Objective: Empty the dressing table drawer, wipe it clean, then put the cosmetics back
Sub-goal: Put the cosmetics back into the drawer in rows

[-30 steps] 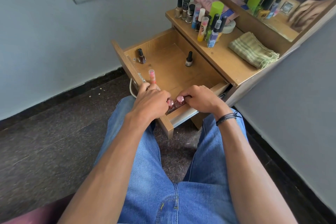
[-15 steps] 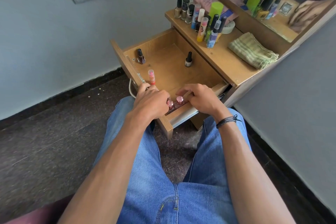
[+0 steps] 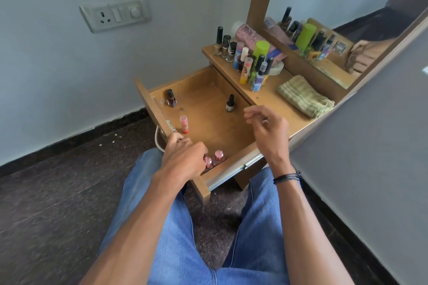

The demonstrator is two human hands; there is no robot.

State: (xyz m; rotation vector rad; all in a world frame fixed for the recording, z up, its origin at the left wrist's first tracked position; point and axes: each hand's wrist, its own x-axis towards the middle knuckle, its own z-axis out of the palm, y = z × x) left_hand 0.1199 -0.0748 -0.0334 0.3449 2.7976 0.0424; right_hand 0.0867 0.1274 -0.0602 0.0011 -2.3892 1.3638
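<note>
The wooden drawer is pulled open in front of my knees. Inside stand a dark nail polish bottle at the far left, a small black-capped bottle further right, and an orange-red tube along the left side. Two pink-capped bottles stand side by side in the near left corner. My left hand reaches into that corner, its fingers curled against the left pink-capped bottle. My right hand hovers above the drawer's right side, fingers loosely curled and holding nothing.
Several cosmetics bottles crowd the tabletop's far left, beside a folded green striped cloth. A mirror leans behind them. A wall socket is on the left wall, and a white cable hangs by the drawer front.
My right hand has let go of the right pink-capped bottle and risen up and to the right above the drawer. My left hand stays at the near left corner.
</note>
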